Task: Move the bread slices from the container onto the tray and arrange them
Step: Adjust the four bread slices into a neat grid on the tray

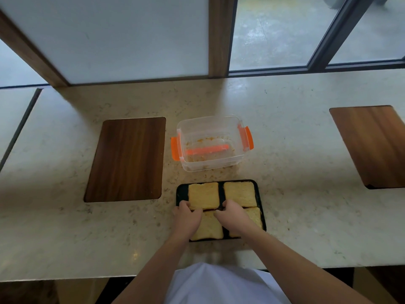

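Note:
A black tray (181,191) lies on the counter in front of me with several pale yellow bread slices on it. The far left slice (203,195) and the far right slice (240,193) lie flat side by side. The near left slice (210,229) is partly under both hands; the near right slice (255,215) is partly hidden by my right forearm. My left hand (186,217) and my right hand (232,215) rest on the near left slice, fingers curled at its far edge. The clear container (210,143) with orange clips stands behind the tray, holding only crumbs.
A dark wooden inset board (127,159) lies left of the container and a lighter one (372,145) at the far right. The marble counter's front edge (87,275) runs near my body. Glass panels and wooden posts rise behind the counter.

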{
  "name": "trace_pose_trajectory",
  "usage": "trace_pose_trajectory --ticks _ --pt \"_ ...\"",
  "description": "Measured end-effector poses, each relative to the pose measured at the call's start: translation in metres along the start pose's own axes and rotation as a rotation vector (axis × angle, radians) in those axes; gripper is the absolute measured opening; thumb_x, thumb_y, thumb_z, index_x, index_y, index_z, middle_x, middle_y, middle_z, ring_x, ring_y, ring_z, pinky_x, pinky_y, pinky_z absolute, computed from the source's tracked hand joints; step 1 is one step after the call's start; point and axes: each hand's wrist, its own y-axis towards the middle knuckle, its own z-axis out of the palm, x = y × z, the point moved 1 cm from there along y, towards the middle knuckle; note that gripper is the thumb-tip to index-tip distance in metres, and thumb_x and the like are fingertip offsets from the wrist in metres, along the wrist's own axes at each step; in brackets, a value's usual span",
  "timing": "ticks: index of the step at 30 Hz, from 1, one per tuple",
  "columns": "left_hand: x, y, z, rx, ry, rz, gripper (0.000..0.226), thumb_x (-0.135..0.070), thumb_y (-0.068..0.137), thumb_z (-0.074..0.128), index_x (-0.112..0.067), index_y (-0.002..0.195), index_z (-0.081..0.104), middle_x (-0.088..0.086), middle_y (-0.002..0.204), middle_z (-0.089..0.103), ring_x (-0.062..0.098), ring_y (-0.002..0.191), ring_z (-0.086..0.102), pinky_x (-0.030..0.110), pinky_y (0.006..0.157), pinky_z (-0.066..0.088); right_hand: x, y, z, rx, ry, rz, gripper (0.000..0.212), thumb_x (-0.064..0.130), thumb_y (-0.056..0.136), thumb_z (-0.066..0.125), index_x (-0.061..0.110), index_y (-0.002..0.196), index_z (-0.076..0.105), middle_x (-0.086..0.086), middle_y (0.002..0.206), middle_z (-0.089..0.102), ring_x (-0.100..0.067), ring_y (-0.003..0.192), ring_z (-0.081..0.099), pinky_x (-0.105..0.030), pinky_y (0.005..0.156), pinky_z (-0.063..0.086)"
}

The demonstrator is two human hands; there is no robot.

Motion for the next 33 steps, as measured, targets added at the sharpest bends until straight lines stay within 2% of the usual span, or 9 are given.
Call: trace_pose_trajectory --ticks 3,5,9,14,20,25,30,33 --pt "-0.004 0.006 -0.002 0.003 -0.02 -0.012 0.056 -0.03 0.093 0.056 -0.014 0.145 0.04 0.008 0.138 0.046 0.022 0.112 0.052 0.041 0.092 0.049 0.007 0.005 -0.003 0.006 0.039 0.016 0.06 0.033 0.09 0.058 0.006 0.142 0.044 -0.005 0.102 0.067 -0.015 0.08 0.062 -0.027 0.058 0.046" --pt "-0.009 0.009 -0.003 0.011 -0.035 -0.023 0.064 -0.032 0.092 0.056 -0.015 0.151 0.037 0.007 0.139 0.046 0.024 0.117 0.052 0.043 0.097 0.049 0.011 0.007 -0.003 0.033 0.045 0.036 0.061 0.034 0.089 0.058 0.009 0.143 0.043 -0.003 0.103 0.066 -0.015 0.082 0.062 -0.029 0.059 0.048" --pt "-0.015 0.012 -0.004 0.03 -0.076 -0.05 0.073 -0.035 0.09 0.054 -0.02 0.157 0.032 0.009 0.156 0.039 0.031 0.135 0.045 0.051 0.109 0.043 0.016 0.01 0.0 0.059 0.045 0.066 0.064 0.036 0.085 0.058 0.011 0.142 0.044 0.002 0.1 0.063 -0.014 0.084 0.065 -0.033 0.066 0.057" --pt "-0.014 0.013 -0.004 0.039 -0.12 -0.062 0.072 -0.032 0.09 0.055 -0.019 0.157 0.032 0.008 0.157 0.038 0.03 0.137 0.043 0.048 0.11 0.043 0.018 0.012 0.002 0.061 0.071 0.087 0.068 0.034 0.086 0.059 0.01 0.147 0.039 0.001 0.101 0.063 -0.014 0.083 0.065 -0.031 0.06 0.055" --pt "-0.011 0.016 0.0 0.018 -0.138 -0.05 0.067 -0.025 0.093 0.056 -0.013 0.154 0.033 0.01 0.156 0.037 0.026 0.13 0.045 0.037 0.092 0.039 0.017 0.015 0.005 0.054 0.042 0.081 0.054 0.032 0.087 0.06 0.011 0.135 0.046 -0.004 0.102 0.064 -0.015 0.078 0.06 -0.029 0.056 0.047" --pt "-0.01 0.018 -0.001 0.013 -0.125 -0.046 0.065 -0.026 0.094 0.055 -0.013 0.154 0.033 0.01 0.155 0.037 0.022 0.119 0.046 0.037 0.089 0.039 0.02 0.017 0.007 0.068 0.03 0.082 0.053 0.031 0.09 0.059 0.008 0.135 0.046 -0.007 0.11 0.061 -0.014 0.077 0.055 -0.027 0.055 0.043" --pt "-0.003 0.017 -0.005 0.003 -0.12 -0.054 0.066 -0.027 0.092 0.056 -0.014 0.152 0.033 0.009 0.148 0.042 0.021 0.111 0.05 0.04 0.089 0.045 0.025 0.016 0.012 0.086 0.002 0.069 0.04 0.032 0.09 0.059 0.01 0.122 0.049 0.001 0.09 0.05 -0.011 0.069 0.047 -0.025 0.05 0.036" --pt "-0.001 0.017 -0.009 -0.011 -0.12 -0.053 0.068 -0.028 0.091 0.057 -0.014 0.153 0.033 0.008 0.146 0.044 0.02 0.111 0.047 0.039 0.088 0.043 0.03 0.015 0.015 0.101 0.015 0.075 0.036 0.029 0.089 0.057 0.01 0.119 0.049 0.0 0.089 0.05 -0.012 0.069 0.047 -0.025 0.05 0.036"
